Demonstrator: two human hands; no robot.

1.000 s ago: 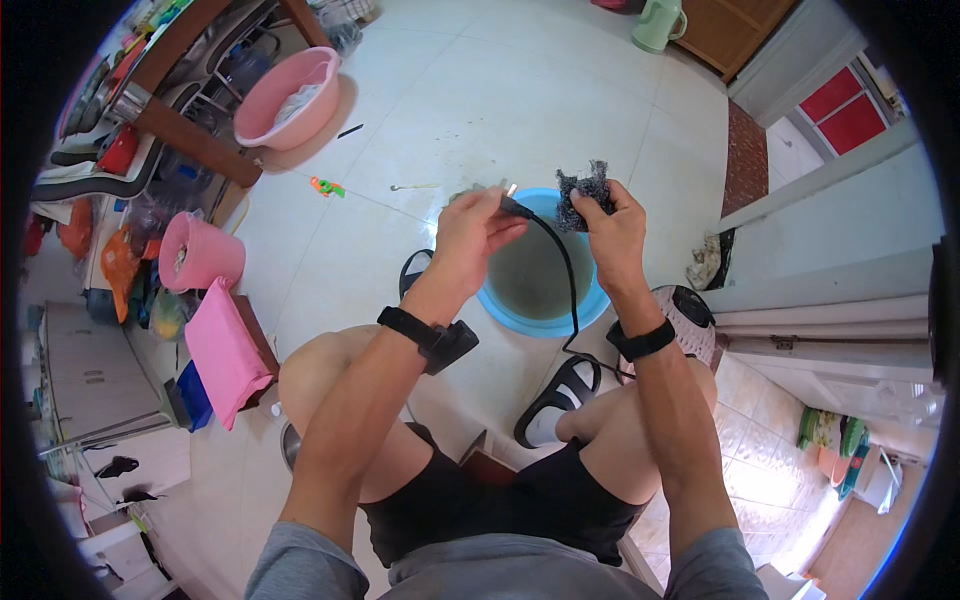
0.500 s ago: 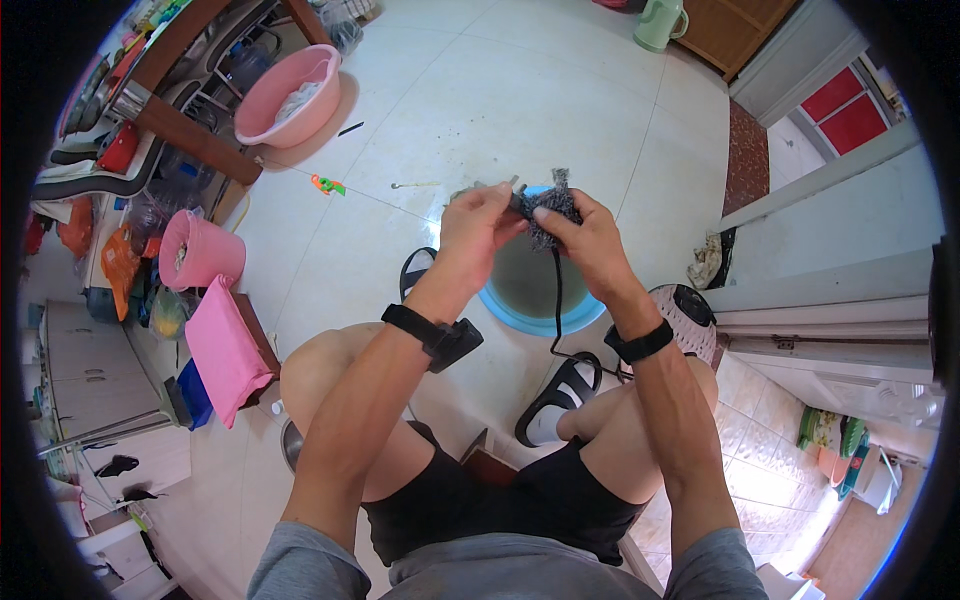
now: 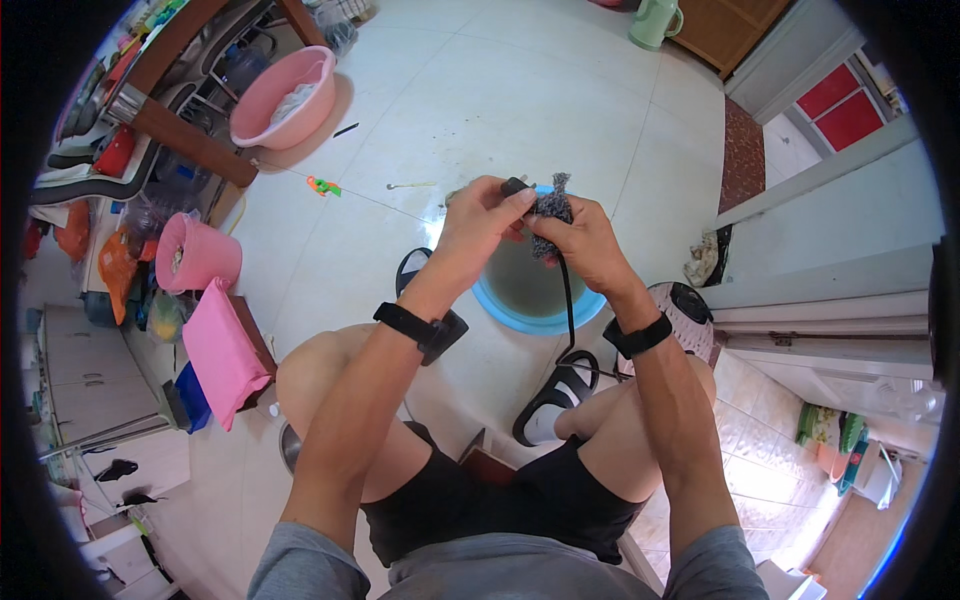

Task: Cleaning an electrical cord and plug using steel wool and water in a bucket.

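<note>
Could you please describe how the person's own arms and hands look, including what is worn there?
The left hand and right hand are gloveless. The left wristband is black with a dark, boxy piece; the right wristband is black too. The grey sleeves are short.

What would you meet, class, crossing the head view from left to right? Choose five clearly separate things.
Pink bucket, orange-and-green toy, left grip, dark grey scouring pad, pale-green jug.

We see a rough, wiry scouring pad [image 3: 552, 212], a smooth, rubbery cable [image 3: 570, 310], a smooth plastic blue basin [image 3: 537, 322], glossy floor tiles [image 3: 420, 120], a wooden cabinet [image 3: 728, 30] and matt cloth shorts [image 3: 440, 515].
</note>
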